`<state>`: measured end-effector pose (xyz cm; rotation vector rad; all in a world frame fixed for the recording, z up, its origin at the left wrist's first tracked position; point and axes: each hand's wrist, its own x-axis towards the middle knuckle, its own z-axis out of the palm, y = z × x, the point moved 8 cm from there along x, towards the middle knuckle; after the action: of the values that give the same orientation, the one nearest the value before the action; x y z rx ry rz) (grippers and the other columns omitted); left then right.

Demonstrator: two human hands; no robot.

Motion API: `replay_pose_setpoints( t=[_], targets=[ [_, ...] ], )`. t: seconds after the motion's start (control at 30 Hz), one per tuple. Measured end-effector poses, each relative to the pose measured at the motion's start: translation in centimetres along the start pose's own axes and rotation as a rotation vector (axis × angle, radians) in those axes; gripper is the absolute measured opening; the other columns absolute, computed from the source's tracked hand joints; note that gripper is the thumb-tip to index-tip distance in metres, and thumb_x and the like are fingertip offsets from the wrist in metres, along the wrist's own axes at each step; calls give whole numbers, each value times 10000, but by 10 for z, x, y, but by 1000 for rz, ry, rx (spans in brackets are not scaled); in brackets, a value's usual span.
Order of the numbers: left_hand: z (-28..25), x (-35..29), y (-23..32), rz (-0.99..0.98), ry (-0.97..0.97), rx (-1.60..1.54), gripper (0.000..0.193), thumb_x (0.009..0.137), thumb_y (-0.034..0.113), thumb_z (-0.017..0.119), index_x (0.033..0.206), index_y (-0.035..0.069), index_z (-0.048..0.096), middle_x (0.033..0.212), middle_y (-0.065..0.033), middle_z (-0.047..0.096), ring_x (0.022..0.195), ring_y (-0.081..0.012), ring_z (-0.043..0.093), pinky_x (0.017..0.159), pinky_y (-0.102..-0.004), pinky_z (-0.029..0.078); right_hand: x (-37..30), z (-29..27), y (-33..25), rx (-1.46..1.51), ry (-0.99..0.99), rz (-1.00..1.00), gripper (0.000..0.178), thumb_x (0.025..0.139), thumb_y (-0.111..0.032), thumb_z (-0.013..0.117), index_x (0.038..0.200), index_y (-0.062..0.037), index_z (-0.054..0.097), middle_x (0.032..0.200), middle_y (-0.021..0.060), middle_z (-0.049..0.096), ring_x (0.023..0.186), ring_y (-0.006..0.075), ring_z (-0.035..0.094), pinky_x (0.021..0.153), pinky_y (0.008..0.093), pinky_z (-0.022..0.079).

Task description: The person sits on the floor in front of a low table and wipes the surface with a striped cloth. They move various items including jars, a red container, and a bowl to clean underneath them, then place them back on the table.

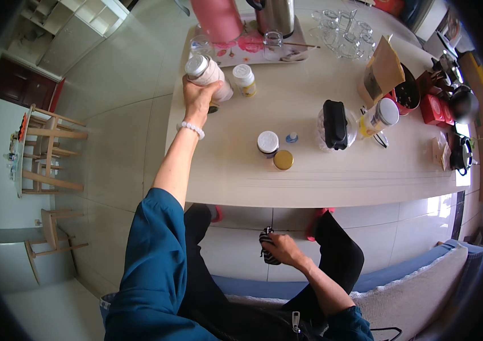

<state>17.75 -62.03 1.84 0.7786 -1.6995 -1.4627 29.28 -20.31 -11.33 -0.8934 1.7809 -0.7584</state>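
Observation:
My left hand [196, 102] is stretched to the far left of the table and wraps round a pale bottle [217, 78] with a white cap. A small dark-sided jar shows partly under that wrist. Just right of it stands a white bottle with a yellow label [245, 83]. Above my lap, below the table edge, my right hand [288, 250] is closed on a black-and-white striped cloth [268, 250]. In the middle of the table are a dark bottle with a white lid [268, 142], a gold-lidded jar [283, 161] and a small blue-and-white piece [292, 137].
A floral tray [244, 55] at the back carries a pink jug [217, 20], a steel kettle [275, 17] and glasses. Rightward are a glass rack [343, 34], paper bag [386, 71], black case [336, 125], white-lidded jar [379, 117] and red boxes [434, 109].

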Motion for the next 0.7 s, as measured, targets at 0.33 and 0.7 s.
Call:
replay_pose_setpoints(
  t=[0.33, 0.7],
  targets=[
    [28, 14, -1, 306, 53, 396, 962, 654, 122, 790, 1444, 107, 240, 1318, -147, 462, 1170, -259, 505, 978, -363, 431, -4, -23, -17, 16, 14, 36, 269, 894, -246, 590, 897, 22, 568, 851, 239, 637, 805, 439, 617, 714, 485, 495],
    [24, 20, 23, 405, 98, 595, 613, 644, 115, 752, 1178, 44, 459, 1084, -141, 568, 1002, -264, 571, 880, -374, 468, -3, -18, -24, -5, -12, 25, 259, 891, -236, 594, 894, 22, 573, 881, 228, 641, 819, 426, 624, 720, 477, 501]
  ],
)
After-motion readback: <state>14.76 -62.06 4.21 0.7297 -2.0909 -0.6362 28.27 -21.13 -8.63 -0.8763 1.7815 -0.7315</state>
